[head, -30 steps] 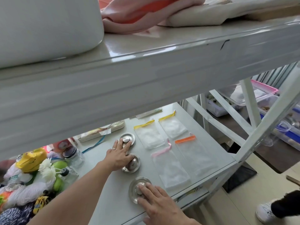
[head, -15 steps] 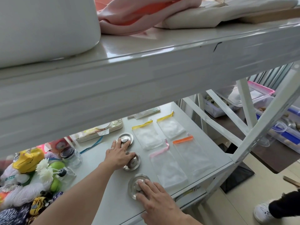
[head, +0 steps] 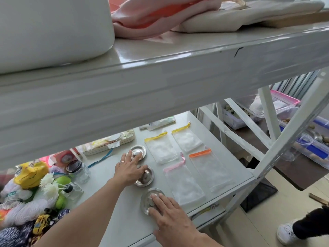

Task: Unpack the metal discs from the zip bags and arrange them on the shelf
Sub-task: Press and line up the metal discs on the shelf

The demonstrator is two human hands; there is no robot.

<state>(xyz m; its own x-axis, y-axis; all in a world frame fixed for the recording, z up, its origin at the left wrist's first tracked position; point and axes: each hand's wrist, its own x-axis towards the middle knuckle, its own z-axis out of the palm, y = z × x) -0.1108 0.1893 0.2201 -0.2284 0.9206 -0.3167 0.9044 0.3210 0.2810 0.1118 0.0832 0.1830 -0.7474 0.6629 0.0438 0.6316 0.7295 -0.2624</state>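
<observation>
Arranging stage, by the look of it: three metal discs out of the bags and lined up on the shelf (head: 114, 202), running from 12 o'clock toward 6. Far disc (head: 138, 152) under the fingertips of the left hand (head: 129, 171); middle disc (head: 145, 176) partly hidden beneath the same flat, spread palm, pressed rather than clenched. Near disc (head: 148, 200) at 6 o'clock, pinned by the extended fingers of the right hand (head: 170, 218), nothing gripped. Four zip bags (head: 183, 184) flat at 3 o'clock, apparently emptied, though hard to confirm. Next, probably: small sliding nudges to even out the spacing and straighten the row, then lifting both hands clear without dragging the discs.
</observation>
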